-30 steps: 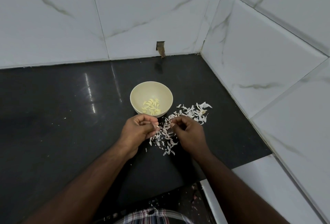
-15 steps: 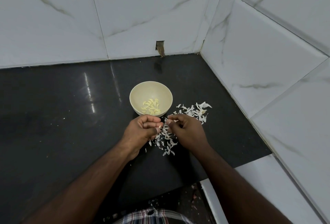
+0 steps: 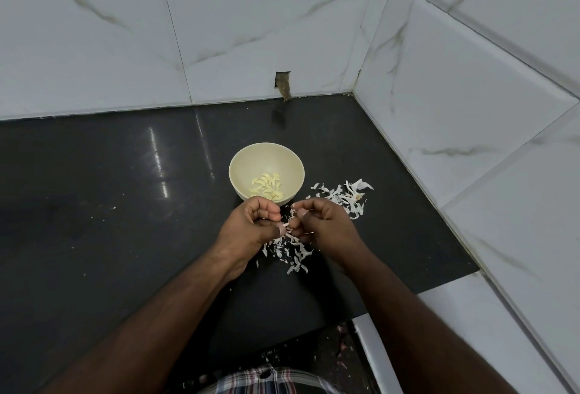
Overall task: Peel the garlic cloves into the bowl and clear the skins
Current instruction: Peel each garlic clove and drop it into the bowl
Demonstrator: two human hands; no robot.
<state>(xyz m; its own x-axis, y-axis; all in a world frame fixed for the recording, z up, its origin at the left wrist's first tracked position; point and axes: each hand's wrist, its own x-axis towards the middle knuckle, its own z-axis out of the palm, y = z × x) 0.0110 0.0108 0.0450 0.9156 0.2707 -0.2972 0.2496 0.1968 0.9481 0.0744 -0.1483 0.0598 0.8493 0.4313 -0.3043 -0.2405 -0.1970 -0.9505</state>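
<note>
A cream bowl (image 3: 241,163) stands on the black counter with several peeled garlic cloves (image 3: 267,186) in its bottom. Just in front of it my left hand (image 3: 251,225) and my right hand (image 3: 326,225) meet fingertip to fingertip. Between them they pinch a small garlic clove (image 3: 287,224), mostly hidden by the fingers, with thin skin sticking out above it. White garlic skins (image 3: 345,197) lie scattered right of the bowl and under my hands, down to about the wrists.
The black counter (image 3: 125,205) stretches wide to the left, with tiny skin flecks on it. White tiled walls close the back and right side. The counter's front edge runs below my forearms, with skin bits on the floor beneath.
Both hands have drawn slightly closer together and a little toward the bowl while working the clove. The bowl and the skin pile have not moved.
</note>
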